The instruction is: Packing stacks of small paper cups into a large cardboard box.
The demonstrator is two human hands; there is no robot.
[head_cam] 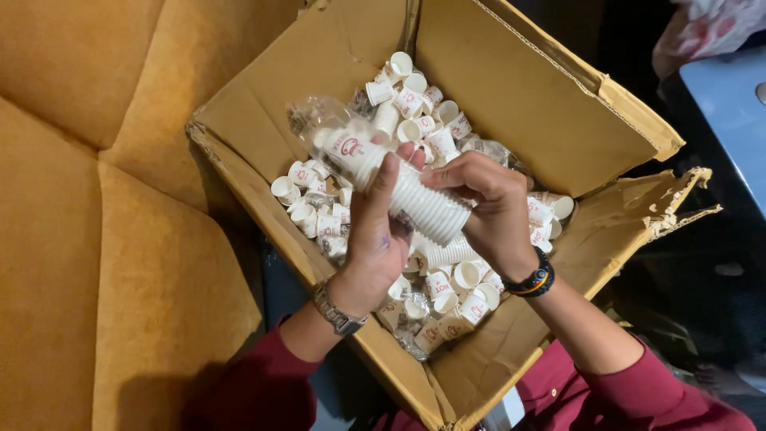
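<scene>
Between the two hands, over the middle of an open box, lies a long stack of nested paper cups, white and finely ribbed along its side, its far end still inside a crinkled clear plastic sleeve that juts beyond the fingertips. The left hand is wrapped around the stack from below, thumb laid up along it; the right hand is closed on the near part from above, fingers curled over the ribs. Under and around both hands sits the corrugated cardboard box, brown, its flaps folded out and one edge torn, filled with loose small white cups bearing red print, lying every way. A metal-link watch rings the left wrist, a dark beaded band the right. Left of the left hand spreads a tufted mustard cushion.
</scene>
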